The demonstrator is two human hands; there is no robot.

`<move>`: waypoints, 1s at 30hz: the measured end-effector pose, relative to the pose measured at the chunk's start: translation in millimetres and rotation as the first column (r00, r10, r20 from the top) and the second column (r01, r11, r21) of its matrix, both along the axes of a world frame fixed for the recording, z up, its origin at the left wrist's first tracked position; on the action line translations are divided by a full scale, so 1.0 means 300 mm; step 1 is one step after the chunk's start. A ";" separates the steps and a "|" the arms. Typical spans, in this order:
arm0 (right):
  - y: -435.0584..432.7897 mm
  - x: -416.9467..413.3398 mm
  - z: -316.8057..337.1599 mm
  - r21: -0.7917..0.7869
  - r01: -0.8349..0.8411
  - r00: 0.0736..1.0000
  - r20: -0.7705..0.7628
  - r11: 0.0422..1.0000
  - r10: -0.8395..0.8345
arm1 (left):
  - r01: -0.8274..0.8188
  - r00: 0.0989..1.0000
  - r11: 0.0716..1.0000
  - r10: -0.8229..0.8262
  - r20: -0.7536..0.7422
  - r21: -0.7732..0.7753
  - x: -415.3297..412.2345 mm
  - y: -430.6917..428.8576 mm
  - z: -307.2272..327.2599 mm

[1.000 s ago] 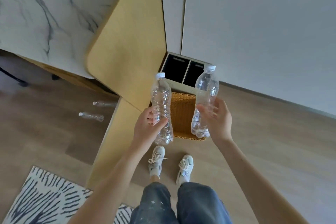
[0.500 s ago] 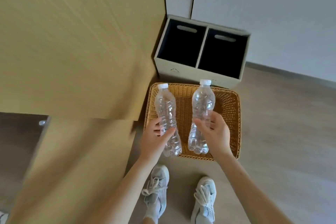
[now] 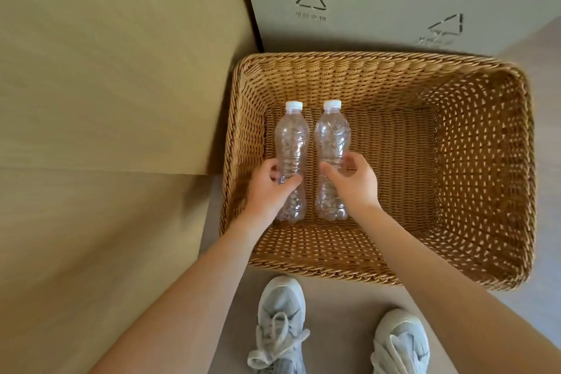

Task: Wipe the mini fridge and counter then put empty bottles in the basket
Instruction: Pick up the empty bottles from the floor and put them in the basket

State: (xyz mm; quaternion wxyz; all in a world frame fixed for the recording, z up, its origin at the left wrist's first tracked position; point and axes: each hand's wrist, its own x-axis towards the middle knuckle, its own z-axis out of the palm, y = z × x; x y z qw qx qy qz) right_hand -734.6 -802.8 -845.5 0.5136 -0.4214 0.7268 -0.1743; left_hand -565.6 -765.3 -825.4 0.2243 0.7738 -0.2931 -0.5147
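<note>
Two clear empty plastic bottles with white caps lie side by side in the left half of a brown wicker basket (image 3: pixel 482 161), caps pointing away from me. My left hand (image 3: pixel 268 188) wraps around the lower part of the left bottle (image 3: pixel 291 143). Around the lower middle of the right bottle (image 3: pixel 332 136) curls my right hand (image 3: pixel 353 181). Both bottles appear to rest on or just above the basket floor. Both my forearms reach over the basket's near rim.
A tan wooden cabinet side (image 3: pixel 115 70) stands right against the basket's left wall. Behind the basket is a grey bin front (image 3: pixel 379 0) printed with recycling triangles. My two light sneakers (image 3: pixel 280 325) stand on the wood floor just before the basket.
I bent down close to the basket. Both hands lowered the bottles from above its rim down into its left half.
</note>
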 end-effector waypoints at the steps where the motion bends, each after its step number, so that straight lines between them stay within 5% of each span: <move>1: 0.005 0.007 -0.029 0.011 0.000 1.000 -0.013 1.000 0.000 | 0.004 1.000 1.000 -0.004 0.012 0.008 0.001 0.002 -0.027; 13: 0.029 0.048 -0.147 0.060 -0.053 0.994 -0.094 0.997 0.059 | 0.004 0.999 0.999 -0.007 0.050 0.044 -0.019 0.008 -0.131; 19: 0.027 0.027 -0.043 0.009 -0.122 0.981 -0.148 0.992 0.122 | 0.213 0.964 0.976 -0.216 0.156 0.035 -0.027 0.015 -0.051; 25: -0.006 -0.062 0.399 -0.160 -0.217 0.962 -0.201 0.963 0.184 | 0.434 0.845 0.894 -0.361 0.395 -0.110 -0.059 0.001 0.366; 30: -0.029 -0.134 1.009 -0.251 -0.384 0.908 -0.278 0.889 0.313 | 0.542 0.789 0.798 -0.375 0.486 -0.265 -0.119 -0.003 0.992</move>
